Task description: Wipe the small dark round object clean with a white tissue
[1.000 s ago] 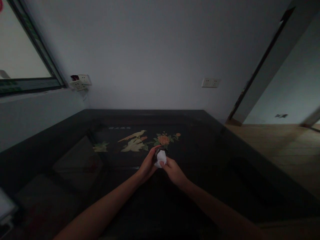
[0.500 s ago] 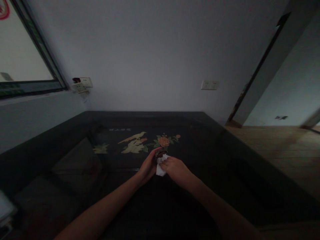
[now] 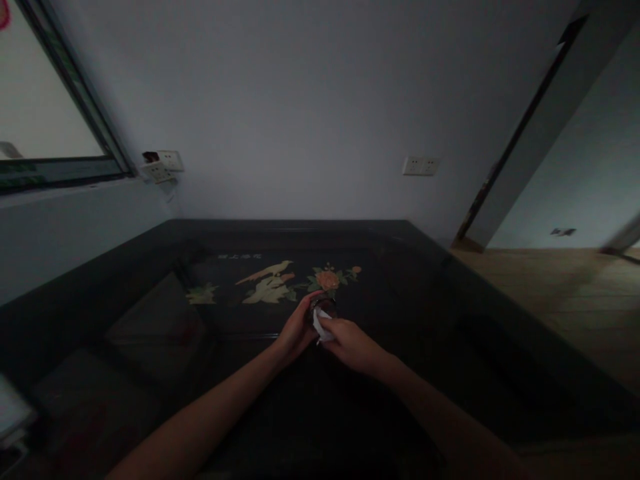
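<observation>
My left hand (image 3: 296, 329) is closed around the left side of a small, dark, shiny round object (image 3: 327, 303), possibly a glass cup or jar; the dim light hides its exact kind. A crumpled white tissue (image 3: 321, 325) is pinched in my right hand (image 3: 347, 340) and pressed against the object's near side or opening. Both hands meet above the black glossy table (image 3: 310, 413), just in front of its printed peony (image 3: 327, 280). My fingers cover much of the object.
A printed bird (image 3: 267, 283) decorates the tabletop. Against the back wall are a double socket (image 3: 421, 166) and a corner socket with a plug (image 3: 159, 172). A window (image 3: 45, 100) is at left. Wooden floor (image 3: 540, 287) lies right of the table. A whitish item (image 3: 13, 410) shows at lower left.
My right hand has turned and bunched the tissue closer into the object; less tissue hangs below it. My left hand keeps its hold. The view has shifted slightly.
</observation>
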Tool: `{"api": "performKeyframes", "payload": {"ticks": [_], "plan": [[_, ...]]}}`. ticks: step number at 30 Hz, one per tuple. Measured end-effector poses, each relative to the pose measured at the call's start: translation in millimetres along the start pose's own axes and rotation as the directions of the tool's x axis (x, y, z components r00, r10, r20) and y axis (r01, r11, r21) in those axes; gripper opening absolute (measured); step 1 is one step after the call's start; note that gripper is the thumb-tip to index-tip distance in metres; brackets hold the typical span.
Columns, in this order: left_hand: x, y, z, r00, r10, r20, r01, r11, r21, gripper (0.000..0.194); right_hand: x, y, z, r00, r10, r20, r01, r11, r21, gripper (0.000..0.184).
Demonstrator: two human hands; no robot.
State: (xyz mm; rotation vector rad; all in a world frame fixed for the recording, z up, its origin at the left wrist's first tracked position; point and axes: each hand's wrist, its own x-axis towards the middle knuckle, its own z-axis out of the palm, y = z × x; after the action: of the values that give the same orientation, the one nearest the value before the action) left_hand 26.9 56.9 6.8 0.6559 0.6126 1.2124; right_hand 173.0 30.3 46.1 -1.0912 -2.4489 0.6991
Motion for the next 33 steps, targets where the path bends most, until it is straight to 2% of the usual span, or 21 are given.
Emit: {"api": "performKeyframes", "payload": {"ticks": [5, 7, 9, 11, 13, 15, 17, 20, 24, 27, 30, 33], "plan": [[-3, 2, 2.7, 0.999, 0.005, -0.053, -0.002, 0.999, 0.047, 0.035, 2, 0, 11, 0.998, 0.03, -0.06, -0.013, 0.967, 0.255, 0.044], [-3, 2, 2.5, 0.998, 0.01, -0.058, -0.007, 0.998, 0.056, 0.035, 2, -1, 12, 0.996, 0.032, -0.081, -0.006, 0.952, 0.305, 0.048], [-2, 1, 2.0, 0.999, 0.009, -0.037, -0.007, 0.999, 0.038, 0.036, 2, -1, 10, 0.996, 0.046, -0.071, -0.03, 0.978, 0.209, 0.043], [-2, 0, 1.8, 1.0, 0.007, -0.01, -0.007, 1.0, 0.017, 0.035, 2, 1, 5, 0.999, 0.035, -0.023, -0.035, 0.999, -0.004, 0.032], [-2, 0, 2.5, 1.0, 0.008, -0.005, -0.008, 1.0, 0.016, 0.034, 2, 2, -2, 0.998, -0.035, 0.049, 0.045, 0.975, -0.22, 0.027], [-2, 1, 3.6, 1.0, 0.005, -0.015, -0.005, 1.0, 0.025, 0.032, 2, 3, -8, 0.987, -0.112, 0.117, 0.147, 0.922, -0.359, 0.026], [-2, 1, 4.5, 1.0, 0.0, -0.024, 0.001, 1.0, 0.032, 0.03, 3, 3, -12, 0.981, -0.129, 0.144, 0.179, 0.886, -0.428, 0.027], [-2, 1, 4.6, 1.0, 0.003, -0.029, -0.002, 0.999, 0.04, 0.029, 2, 2, -13, 0.985, -0.105, 0.139, 0.155, 0.892, -0.425, 0.03], [-2, 0, 2.6, 1.0, 0.023, 0.006, -0.023, 0.999, 0.025, 0.031, 0, -1, -6, 0.998, -0.034, 0.046, 0.045, 0.964, -0.263, 0.03], [-1, -1, 1.2, 0.999, 0.03, 0.021, -0.03, 0.999, 0.01, 0.032, 2, -1, 3, 0.996, 0.048, -0.075, -0.044, 0.998, 0.049, 0.025], [-1, -1, -0.1, 0.999, 0.032, 0.005, -0.032, 0.999, 0.029, 0.033, 8, 5, 13, 0.983, 0.115, -0.142, -0.051, 0.919, 0.391, 0.018], [0, -2, -2.2, 0.999, 0.034, -0.012, -0.033, 0.997, 0.062, 0.034, 15, 13, 21, 0.979, 0.123, -0.161, -0.003, 0.803, 0.596, 0.023]]}}
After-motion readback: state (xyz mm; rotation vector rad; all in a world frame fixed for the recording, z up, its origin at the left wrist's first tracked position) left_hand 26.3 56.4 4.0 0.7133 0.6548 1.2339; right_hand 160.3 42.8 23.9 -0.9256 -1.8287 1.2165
